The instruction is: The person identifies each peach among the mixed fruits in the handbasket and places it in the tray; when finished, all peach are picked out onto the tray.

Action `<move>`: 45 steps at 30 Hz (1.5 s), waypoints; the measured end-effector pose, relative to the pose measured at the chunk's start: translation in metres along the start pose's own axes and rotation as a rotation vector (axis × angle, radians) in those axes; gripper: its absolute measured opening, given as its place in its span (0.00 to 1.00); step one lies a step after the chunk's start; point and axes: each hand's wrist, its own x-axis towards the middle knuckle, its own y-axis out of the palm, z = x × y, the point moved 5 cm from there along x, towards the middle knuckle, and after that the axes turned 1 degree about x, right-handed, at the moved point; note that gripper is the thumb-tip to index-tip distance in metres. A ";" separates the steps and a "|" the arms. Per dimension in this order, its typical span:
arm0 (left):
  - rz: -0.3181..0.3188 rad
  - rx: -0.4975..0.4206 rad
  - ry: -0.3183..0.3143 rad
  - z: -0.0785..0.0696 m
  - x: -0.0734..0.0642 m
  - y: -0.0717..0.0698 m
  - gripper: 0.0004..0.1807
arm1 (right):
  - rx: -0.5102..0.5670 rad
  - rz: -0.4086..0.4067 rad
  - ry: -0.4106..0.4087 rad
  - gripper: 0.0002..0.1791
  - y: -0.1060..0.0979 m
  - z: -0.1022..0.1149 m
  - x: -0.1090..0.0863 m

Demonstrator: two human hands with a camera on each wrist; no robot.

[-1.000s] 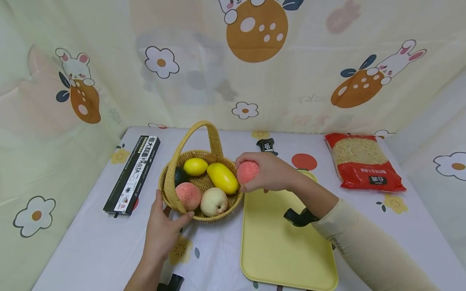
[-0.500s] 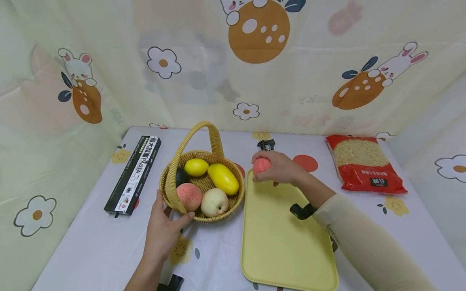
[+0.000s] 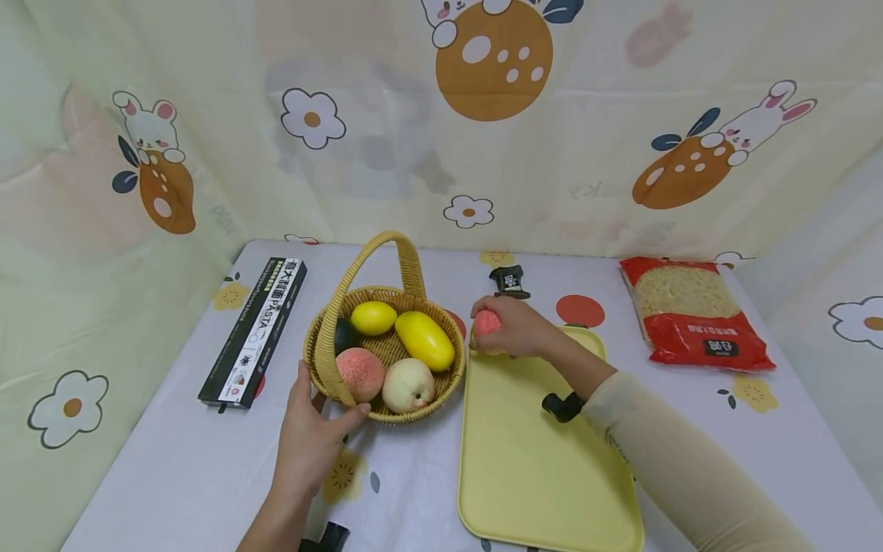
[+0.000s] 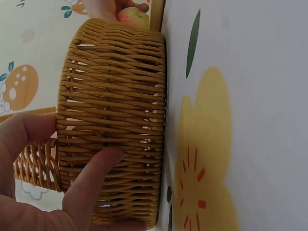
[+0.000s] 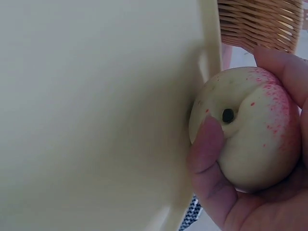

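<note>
My right hand (image 3: 519, 328) holds a pink-and-cream peach (image 5: 245, 137) at the far left corner of the yellow tray (image 3: 545, 468). In the right wrist view, the thumb curls over the peach's stem end; the peach's underside is against or just above the tray, I cannot tell which. My left hand (image 3: 310, 437) grips the near left side of a wicker basket (image 3: 451, 383), thumb on its outer wall. Inside the basket lie another peach (image 3: 360, 374), a pale round fruit (image 3: 408, 386), a yellow oblong fruit (image 3: 425, 341), a lemon (image 3: 373, 317) and a dark item (image 3: 346, 335) partly behind the handle.
A black pasta box (image 3: 254, 333) lies left of the basket. At the back right is a red bag of pasta (image 3: 697, 310). A small black packet (image 3: 509, 281) lies behind the tray. Patterned cloth covers table and walls.
The right hand has carried the peach from beside the basket's right rim rightward, then down to the tray's far left corner. My left hand stays on the basket.
</note>
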 end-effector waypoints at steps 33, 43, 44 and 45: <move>0.004 -0.002 0.007 0.002 -0.001 -0.001 0.68 | -0.120 -0.115 -0.047 0.35 0.010 0.007 -0.025; 0.008 0.027 -0.006 0.001 0.000 -0.001 0.69 | -0.104 -0.128 -0.056 0.38 0.008 0.008 -0.031; 0.007 0.027 -0.006 0.001 0.000 -0.001 0.69 | -0.103 -0.128 -0.056 0.38 0.008 0.008 -0.032; 0.007 0.024 -0.005 0.001 0.000 -0.001 0.69 | -0.100 -0.127 -0.056 0.37 0.007 0.008 -0.033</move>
